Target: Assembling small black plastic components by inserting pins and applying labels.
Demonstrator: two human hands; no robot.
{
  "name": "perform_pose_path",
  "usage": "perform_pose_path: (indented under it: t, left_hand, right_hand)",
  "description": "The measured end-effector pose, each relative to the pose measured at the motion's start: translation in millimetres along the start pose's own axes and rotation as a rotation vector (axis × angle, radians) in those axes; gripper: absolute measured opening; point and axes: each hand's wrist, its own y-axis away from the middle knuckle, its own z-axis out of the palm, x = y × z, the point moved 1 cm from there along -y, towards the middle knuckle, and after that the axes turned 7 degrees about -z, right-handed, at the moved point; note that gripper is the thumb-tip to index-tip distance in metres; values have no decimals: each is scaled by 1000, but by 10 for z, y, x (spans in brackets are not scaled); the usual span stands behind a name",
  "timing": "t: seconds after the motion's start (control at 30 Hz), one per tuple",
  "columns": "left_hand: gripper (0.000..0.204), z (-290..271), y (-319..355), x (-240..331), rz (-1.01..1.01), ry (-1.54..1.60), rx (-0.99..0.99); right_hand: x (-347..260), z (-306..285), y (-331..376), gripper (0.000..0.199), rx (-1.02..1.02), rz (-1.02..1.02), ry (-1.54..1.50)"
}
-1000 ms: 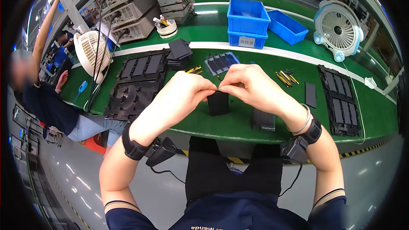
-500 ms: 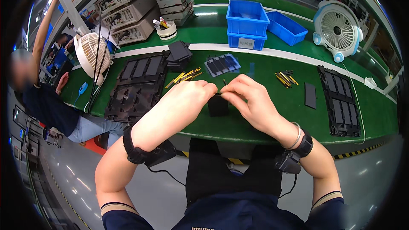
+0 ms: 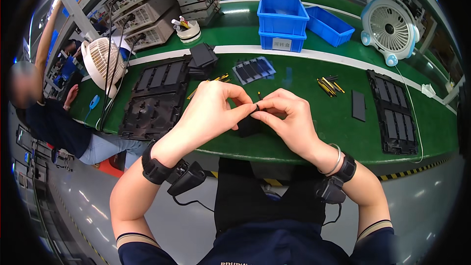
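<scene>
My left hand [image 3: 214, 109] and my right hand [image 3: 286, 118] meet above the near edge of the green workbench [image 3: 304, 132]. Together their fingertips pinch a small dark part [image 3: 256, 108] with a thin yellow-tipped pin [image 3: 259, 95] sticking up from it. Directly beneath the fingers a black rectangular piece [image 3: 248, 126] lies on the bench, partly hidden by my hands. Both wrists carry black strapped devices.
Black moulded trays lie at the left [image 3: 152, 99] and right [image 3: 395, 113]. Yellow pins [image 3: 327, 85], a flat black plate [image 3: 358, 105], a dark slotted plate [image 3: 253, 70], stacked black parts [image 3: 202, 61], blue bins [image 3: 283, 20], two white fans [image 3: 390, 26] and a seated person [image 3: 44, 113] surround the spot.
My hands have come lower and nearer to me, closing together over the black piece. The fingertips now pinch the small part more tightly between them.
</scene>
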Motion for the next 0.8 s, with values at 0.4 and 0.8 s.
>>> perform_pose_path:
  t: [0.4,0.8]
  left_hand:
    - [25,308,32,-495,-141,584,27]
    - [37,788,144,-624,106,665,169]
  right_hand:
    - [222,-98,-64,12,73,138,-284]
    - [63,-440,-481,19,-435,188,-40]
